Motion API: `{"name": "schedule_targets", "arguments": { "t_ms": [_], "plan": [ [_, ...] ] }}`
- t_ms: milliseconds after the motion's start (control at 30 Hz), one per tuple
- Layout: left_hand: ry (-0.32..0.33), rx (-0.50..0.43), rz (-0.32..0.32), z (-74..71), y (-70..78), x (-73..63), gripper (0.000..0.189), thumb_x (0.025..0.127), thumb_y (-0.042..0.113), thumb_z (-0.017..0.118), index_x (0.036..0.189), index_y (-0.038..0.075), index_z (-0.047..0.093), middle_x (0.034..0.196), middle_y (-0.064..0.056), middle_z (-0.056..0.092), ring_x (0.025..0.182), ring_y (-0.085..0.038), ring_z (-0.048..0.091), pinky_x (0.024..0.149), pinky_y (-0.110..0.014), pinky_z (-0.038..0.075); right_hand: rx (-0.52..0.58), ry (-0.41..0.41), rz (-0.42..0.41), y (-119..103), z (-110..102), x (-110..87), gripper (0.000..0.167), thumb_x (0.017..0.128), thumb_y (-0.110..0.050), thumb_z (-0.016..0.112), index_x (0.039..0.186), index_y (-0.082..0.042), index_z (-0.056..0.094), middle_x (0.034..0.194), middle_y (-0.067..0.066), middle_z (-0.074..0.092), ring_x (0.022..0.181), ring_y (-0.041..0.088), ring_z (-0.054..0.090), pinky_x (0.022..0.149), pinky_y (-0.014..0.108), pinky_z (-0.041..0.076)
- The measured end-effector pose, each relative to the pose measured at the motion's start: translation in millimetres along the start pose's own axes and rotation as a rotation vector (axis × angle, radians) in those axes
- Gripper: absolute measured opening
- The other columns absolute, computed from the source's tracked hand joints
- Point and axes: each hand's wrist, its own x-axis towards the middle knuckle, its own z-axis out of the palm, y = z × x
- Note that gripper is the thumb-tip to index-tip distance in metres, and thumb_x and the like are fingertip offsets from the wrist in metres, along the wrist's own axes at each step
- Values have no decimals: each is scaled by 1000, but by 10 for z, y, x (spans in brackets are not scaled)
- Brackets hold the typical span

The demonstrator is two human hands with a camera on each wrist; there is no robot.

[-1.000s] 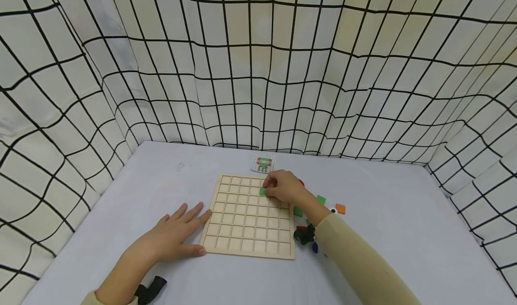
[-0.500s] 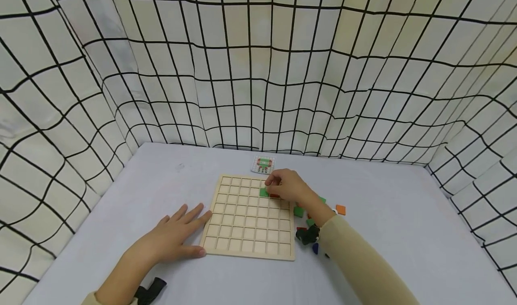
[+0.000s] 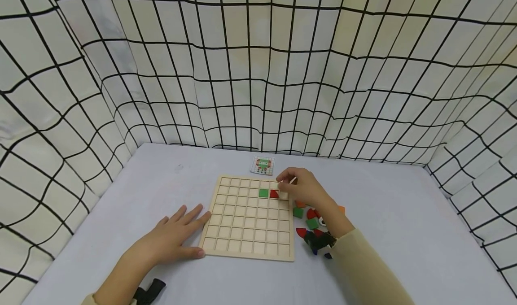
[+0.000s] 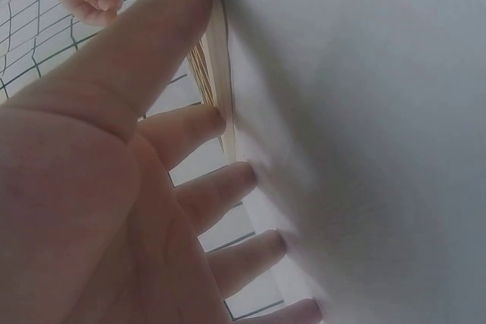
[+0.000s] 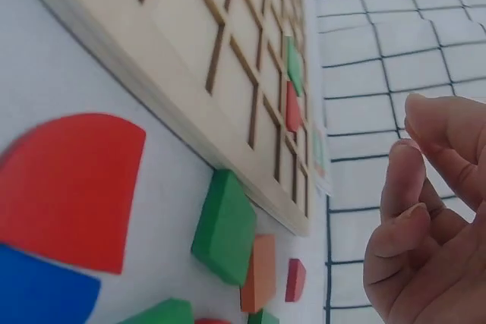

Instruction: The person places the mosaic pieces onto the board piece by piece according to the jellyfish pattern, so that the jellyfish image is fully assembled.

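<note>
A wooden grid board (image 3: 240,220) lies on the white table. In its second row from the far side sit a green square tile (image 3: 263,193) and, right of it, a red quarter-circle tile (image 3: 273,193). My right hand (image 3: 304,188) hovers over the board's far right corner, fingers loosely bent; the right wrist view shows nothing between thumb and forefinger. My left hand (image 3: 173,237) lies spread on the table, thumb and forefinger tips at the board's left edge. A picture card (image 3: 262,165) lies beyond the board, showing a green and red figure.
Loose tiles are scattered right of the board, among them a green square (image 3: 298,212), an orange one (image 5: 258,271), a large red quarter circle (image 5: 76,187) and a blue piece (image 5: 45,286). Black-lined white netting (image 3: 262,94) surrounds the table's back and sides.
My right hand has let go of the red quarter-circle tile, now beside the green square, and drawn back to the right. My left hand has stayed at the board's edge.
</note>
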Motion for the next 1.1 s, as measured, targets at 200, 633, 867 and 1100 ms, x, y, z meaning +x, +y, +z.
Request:
{"name": "schedule_targets", "arguments": {
  "t_ms": [200,633,867,1100],
  "plan": [
    [5,8,8,17,-7,23,93,79,65,70,155,22,39,163,-13,28,146,-53,21,102,-80,24,15,55,14,75,-89,-143,21,95,-25,68,113,-14,70,98,1,64,83,22,58,66,33,52],
    [6,2,5,11,3,6,92,80,64,70,155,22,38,164,-13,27,146,-52,21,102,-80,24,44,112,41,334,-290,-298,24,96,-25,68,116,-11,69,103,5,67,84,21,61,70,33,55],
    [1,3,11,9,5,14,93,79,65,69,156,22,37,164,-12,27,146,-52,21,102,-80,23,71,163,83,496,-477,-406,29,99,-23,63,122,-6,66,108,9,66,88,24,61,80,40,55],
    [2,11,11,-2,-4,6,93,79,66,68,155,22,38,163,-13,27,146,-53,22,102,-80,24,32,175,125,558,-577,-441,30,99,-27,64,122,-8,67,105,9,67,88,25,61,75,35,53]
  ]
}}
